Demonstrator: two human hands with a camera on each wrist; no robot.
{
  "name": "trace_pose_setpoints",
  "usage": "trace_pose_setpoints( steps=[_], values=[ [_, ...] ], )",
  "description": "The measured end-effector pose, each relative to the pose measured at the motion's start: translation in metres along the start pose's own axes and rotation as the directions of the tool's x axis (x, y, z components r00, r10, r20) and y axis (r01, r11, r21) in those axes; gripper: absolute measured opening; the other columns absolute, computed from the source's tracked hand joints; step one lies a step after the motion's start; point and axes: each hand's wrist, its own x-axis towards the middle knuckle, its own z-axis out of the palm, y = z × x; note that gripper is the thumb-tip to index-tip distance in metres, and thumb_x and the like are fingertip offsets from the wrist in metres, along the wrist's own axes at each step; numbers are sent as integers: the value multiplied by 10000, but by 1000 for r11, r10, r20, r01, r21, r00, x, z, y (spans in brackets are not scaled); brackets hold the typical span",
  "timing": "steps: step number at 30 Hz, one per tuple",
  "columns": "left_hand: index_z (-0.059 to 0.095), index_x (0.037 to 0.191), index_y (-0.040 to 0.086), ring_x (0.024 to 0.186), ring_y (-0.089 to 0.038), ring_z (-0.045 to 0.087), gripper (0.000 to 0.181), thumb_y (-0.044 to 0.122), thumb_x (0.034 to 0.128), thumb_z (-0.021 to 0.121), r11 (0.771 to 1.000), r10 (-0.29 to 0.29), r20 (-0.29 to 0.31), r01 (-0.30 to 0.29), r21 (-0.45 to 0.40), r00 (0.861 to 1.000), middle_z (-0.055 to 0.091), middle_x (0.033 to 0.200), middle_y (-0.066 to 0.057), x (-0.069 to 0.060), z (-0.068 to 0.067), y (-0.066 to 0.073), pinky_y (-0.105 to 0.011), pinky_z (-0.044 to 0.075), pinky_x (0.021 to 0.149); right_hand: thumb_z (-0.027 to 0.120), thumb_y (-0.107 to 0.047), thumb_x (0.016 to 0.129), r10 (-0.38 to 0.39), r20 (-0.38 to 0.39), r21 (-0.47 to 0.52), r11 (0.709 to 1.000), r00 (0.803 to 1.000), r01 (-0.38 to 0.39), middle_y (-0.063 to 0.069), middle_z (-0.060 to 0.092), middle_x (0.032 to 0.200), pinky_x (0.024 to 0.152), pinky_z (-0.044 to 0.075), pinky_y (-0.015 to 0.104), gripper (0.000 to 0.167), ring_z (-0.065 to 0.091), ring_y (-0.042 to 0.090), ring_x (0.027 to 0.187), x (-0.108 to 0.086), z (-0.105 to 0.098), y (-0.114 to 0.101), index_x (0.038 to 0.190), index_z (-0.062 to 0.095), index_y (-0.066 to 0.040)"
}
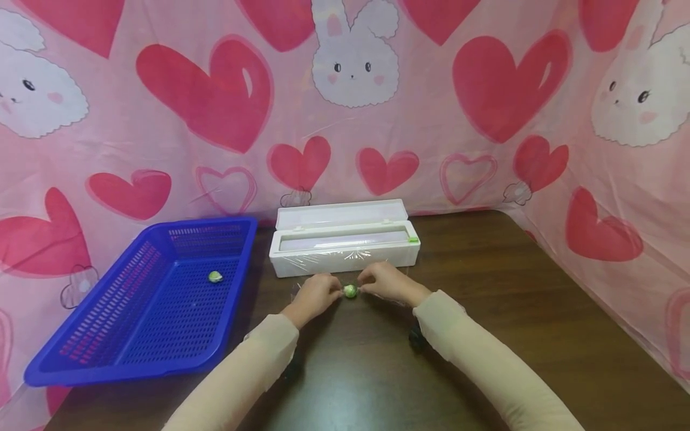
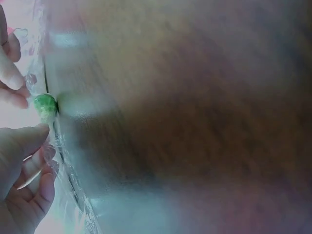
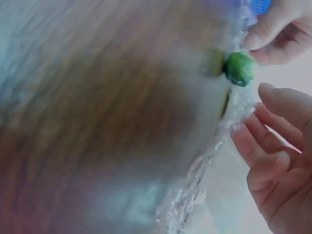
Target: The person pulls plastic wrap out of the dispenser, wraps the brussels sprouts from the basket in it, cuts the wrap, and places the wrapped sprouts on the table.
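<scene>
A small green ball-shaped item [image 1: 350, 291], wrapped in clear plastic film, lies on the table between both hands. My left hand [image 1: 317, 294] pinches the film at the item's left side; in the left wrist view, thumb and fingers of the left hand [image 2: 27, 168] meet at the twisted film beside the green item [image 2: 45, 105]. On the other side, my right hand [image 1: 389, 282] has curled fingers and thumb at the film. Seen from the right wrist, the right hand [image 3: 282, 146] holds crinkled film [image 3: 240, 108] near the green item [image 3: 239, 69].
Behind the hands stands a white film dispenser box [image 1: 345, 261] with its lid raised and film hanging over its front. A blue basket [image 1: 220, 335] at the left holds another small green item [image 1: 215, 276]. A pink patterned cloth [image 1: 345, 126] hangs behind the brown table [image 1: 485, 287].
</scene>
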Motion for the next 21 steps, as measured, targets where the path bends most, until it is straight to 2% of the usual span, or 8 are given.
trace_pose_setpoints(
  steps=[5,9,10,13,16,17,18,21],
  values=[
    [700,801,82,756,-169,603,54,136,807,701,999,32,-5,-32,1,999,635,776,6,0,-1,0,-341,469,707,673,-106,834,-15,1,55,998,1000,15,60,670,961,767,480,320,204,605,194,903,-3,-5,2,1010,685,-4],
    [693,772,64,742,-181,609,58,114,801,699,997,78,-31,-78,-20,997,634,760,-10,-1,0,-1,-356,474,695,662,-99,841,-1,10,89,996,1000,0,90,666,984,770,482,318,217,608,203,909,-6,-7,3,1026,673,13],
    [694,773,77,729,-168,605,80,146,814,692,994,105,-50,-107,-25,993,632,756,2,0,5,-7,-345,472,679,660,-97,842,1,11,95,995,1000,-2,93,666,987,774,481,320,219,608,205,912,-6,-8,3,1030,671,16],
    [695,770,88,696,-150,593,76,148,815,687,991,124,-58,-127,-37,991,624,734,13,2,5,-9,-339,469,651,654,-107,851,22,9,111,994,1000,-23,81,662,1006,798,471,331,220,596,198,940,-8,-10,5,1043,669,1],
    [700,776,91,663,-136,581,77,152,820,683,991,120,-69,-123,-49,990,626,718,24,4,3,-8,-336,464,628,650,-119,859,32,-10,118,993,999,-30,65,655,1021,833,454,356,218,582,204,978,-9,-14,6,1049,668,-14],
    [697,771,80,657,-140,580,58,123,809,689,994,97,-59,-100,-45,994,625,708,19,3,-3,-2,-342,466,628,646,-122,863,36,-16,124,992,999,-34,69,652,1026,841,449,366,222,576,208,986,-10,-16,6,1056,665,-14],
    [700,775,82,650,-135,577,59,126,813,688,994,95,-62,-98,-40,994,625,703,24,4,-4,-2,-337,465,626,643,-125,866,34,-24,127,991,999,-30,68,650,1026,848,444,374,225,573,212,992,-10,-19,7,1059,662,-12],
    [700,776,90,626,-122,562,69,139,823,687,996,90,-76,-92,-13,993,615,675,38,7,-9,0,-317,459,616,632,-125,871,-8,-66,137,990,998,17,73,654,975,804,463,380,234,591,213,928,-13,-29,8,1060,654,11]
  ],
)
